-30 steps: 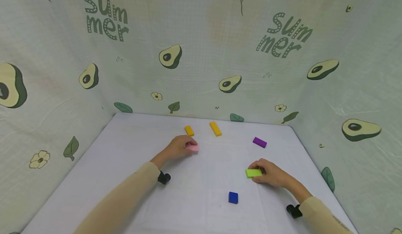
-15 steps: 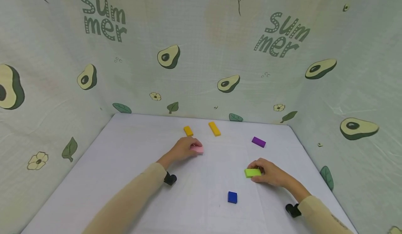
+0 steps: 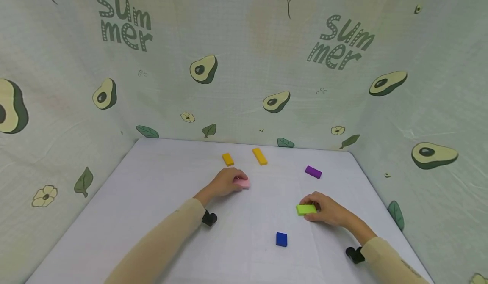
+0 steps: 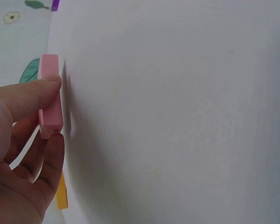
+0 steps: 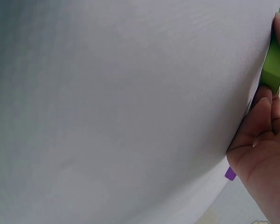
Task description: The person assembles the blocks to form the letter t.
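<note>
So the left hand [image 3: 224,183] had the pink block [image 3: 244,184] pinched near the center of the head view, thumb lying across the block's middle and a fingertip at its lower end (the left wrist view showed that nicely). Right of center and a bit lower, the right hand [image 3: 328,210] gripped the green block [image 3: 306,210], which poked out leftward past the fingertips. The blue block [image 3: 281,239] sat near the bottom.

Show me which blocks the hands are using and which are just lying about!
In use:
pink block, in the left hand
green block, in the right hand

Just lying on the table:
shorter yellow block
longer yellow block
purple block
blue block
</note>
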{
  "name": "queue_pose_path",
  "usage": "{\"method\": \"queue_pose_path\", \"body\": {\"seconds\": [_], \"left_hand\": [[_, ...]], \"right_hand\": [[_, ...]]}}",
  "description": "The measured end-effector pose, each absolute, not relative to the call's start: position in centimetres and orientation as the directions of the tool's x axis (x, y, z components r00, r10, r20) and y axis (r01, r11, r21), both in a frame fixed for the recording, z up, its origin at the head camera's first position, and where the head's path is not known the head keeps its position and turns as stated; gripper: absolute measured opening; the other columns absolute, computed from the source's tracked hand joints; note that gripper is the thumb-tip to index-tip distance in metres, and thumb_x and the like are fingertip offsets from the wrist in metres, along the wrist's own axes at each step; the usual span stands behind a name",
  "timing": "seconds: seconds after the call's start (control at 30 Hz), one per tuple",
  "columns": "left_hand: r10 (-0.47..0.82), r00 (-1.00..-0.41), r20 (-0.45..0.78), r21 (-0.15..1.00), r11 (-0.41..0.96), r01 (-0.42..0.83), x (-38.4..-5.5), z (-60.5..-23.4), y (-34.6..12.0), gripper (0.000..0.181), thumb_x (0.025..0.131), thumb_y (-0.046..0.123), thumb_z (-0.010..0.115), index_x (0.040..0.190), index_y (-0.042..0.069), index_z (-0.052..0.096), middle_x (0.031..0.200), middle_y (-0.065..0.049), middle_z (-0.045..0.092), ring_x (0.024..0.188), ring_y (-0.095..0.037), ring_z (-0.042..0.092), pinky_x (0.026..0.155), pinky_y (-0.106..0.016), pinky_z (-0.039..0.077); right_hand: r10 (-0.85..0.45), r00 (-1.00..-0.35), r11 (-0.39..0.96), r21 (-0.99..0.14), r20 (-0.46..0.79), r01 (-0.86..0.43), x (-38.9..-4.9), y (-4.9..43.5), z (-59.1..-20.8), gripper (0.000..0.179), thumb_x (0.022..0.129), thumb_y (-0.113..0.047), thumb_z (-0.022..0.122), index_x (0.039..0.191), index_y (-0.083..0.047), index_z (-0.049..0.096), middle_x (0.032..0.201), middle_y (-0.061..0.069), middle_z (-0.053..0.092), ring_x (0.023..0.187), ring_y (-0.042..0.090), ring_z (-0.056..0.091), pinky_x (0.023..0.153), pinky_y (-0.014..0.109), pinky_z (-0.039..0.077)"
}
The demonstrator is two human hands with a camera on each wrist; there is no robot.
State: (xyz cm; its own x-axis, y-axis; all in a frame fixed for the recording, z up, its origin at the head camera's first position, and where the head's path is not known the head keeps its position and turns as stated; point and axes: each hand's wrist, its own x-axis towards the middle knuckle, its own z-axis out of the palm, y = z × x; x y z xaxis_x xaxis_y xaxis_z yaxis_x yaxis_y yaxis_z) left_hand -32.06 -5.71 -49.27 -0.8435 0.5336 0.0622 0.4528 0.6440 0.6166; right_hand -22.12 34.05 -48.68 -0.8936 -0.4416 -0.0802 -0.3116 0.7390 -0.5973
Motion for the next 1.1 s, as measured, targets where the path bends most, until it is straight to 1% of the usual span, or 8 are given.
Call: {"method": "queue_pose_path", "body": {"seconds": [0.13,0.33,0.57,0.7,1.1], "left_hand": [[0.537,-0.841,0.062,0.62,0.64,0.454,-31.88,-49.31,-5.59,0.032,0.095,0.011,0.082,0.125,0.017,0.074,0.127,-0.001,0.072,0.12,-0.021,0.063,0.109,-0.042,0.051],[0.54,-0.84,0.049,0.619,0.644,0.45,-31.8,-49.51,-5.55,0.03,0.096,0.012,0.081,0.125,0.017,0.074,0.125,0.0,0.072,0.116,-0.019,0.062,0.107,-0.041,0.052],[0.54,-0.841,0.038,0.628,0.642,0.441,-31.79,-49.62,-5.56,0.03,0.097,0.013,0.08,0.125,0.017,0.073,0.125,0.001,0.072,0.116,-0.019,0.062,0.108,-0.04,0.052],[0.533,-0.845,0.039,0.642,0.635,0.43,-31.86,-49.7,-5.58,0.028,0.097,0.014,0.08,0.124,0.018,0.073,0.124,0.002,0.073,0.115,-0.018,0.062,0.107,-0.039,0.052],[0.517,-0.856,0.023,0.63,0.657,0.414,-31.88,-49.8,-5.62,0.028,0.096,0.017,0.082,0.122,0.02,0.073,0.121,0.004,0.073,0.11,-0.016,0.061,0.103,-0.037,0.052]], "right_hand": [[-0.439,-0.895,0.737,-0.602,-0.081,-0.307,-22.05,33.88,-48.62,0.034,0.094,-0.027,0.083,0.124,-0.017,0.071,0.113,-0.003,0.063,0.1,0.015,0.052,0.084,0.025,0.048],[-0.457,-0.887,0.723,-0.609,-0.066,-0.327,-22.02,33.7,-48.57,0.034,0.093,-0.025,0.083,0.123,-0.014,0.071,0.113,-0.001,0.063,0.099,0.017,0.052,0.083,0.026,0.048],[-0.429,-0.899,0.749,-0.589,-0.083,-0.303,-22.06,33.79,-48.62,0.034,0.093,-0.029,0.083,0.124,-0.018,0.071,0.114,-0.004,0.063,0.101,0.015,0.053,0.087,0.026,0.049],[-0.429,-0.9,0.75,-0.588,-0.083,-0.303,-22.15,33.93,-48.73,0.034,0.094,-0.029,0.083,0.123,-0.018,0.072,0.113,-0.004,0.063,0.101,0.015,0.052,0.086,0.026,0.049],[-0.442,-0.895,0.747,-0.576,-0.057,-0.332,-22.13,33.97,-48.85,0.032,0.093,-0.029,0.083,0.122,-0.02,0.072,0.111,-0.005,0.062,0.099,0.014,0.052,0.085,0.025,0.049]]}}
